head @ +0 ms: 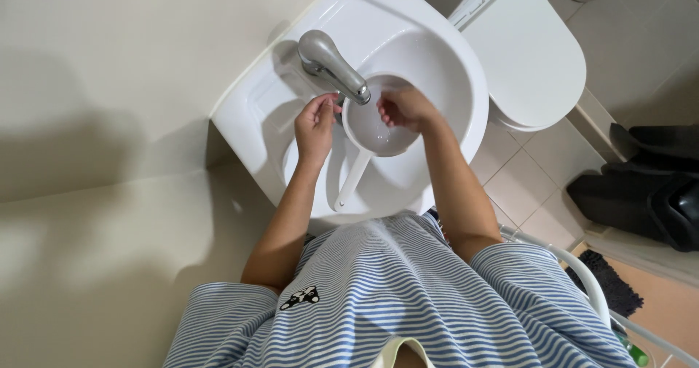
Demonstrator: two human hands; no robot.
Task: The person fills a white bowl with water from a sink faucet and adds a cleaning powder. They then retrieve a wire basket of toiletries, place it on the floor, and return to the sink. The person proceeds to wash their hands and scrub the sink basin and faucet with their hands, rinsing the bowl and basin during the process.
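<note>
while under tap, ladle touches both hands.

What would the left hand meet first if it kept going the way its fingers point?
The left hand points up toward the chrome faucet; its fingertips already seem to touch the spout's side, beside the rim of the white dipper in the sink. So likely the faucet, though depth is unclear from above.

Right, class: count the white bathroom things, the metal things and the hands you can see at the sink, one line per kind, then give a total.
White: 3, the basin, the dipper with its long handle, the toilet lid
Metal: 1, the tap
Hands: 2, the left hand at the dipper's rim, the right hand inside its bowl
Total: 6
</note>
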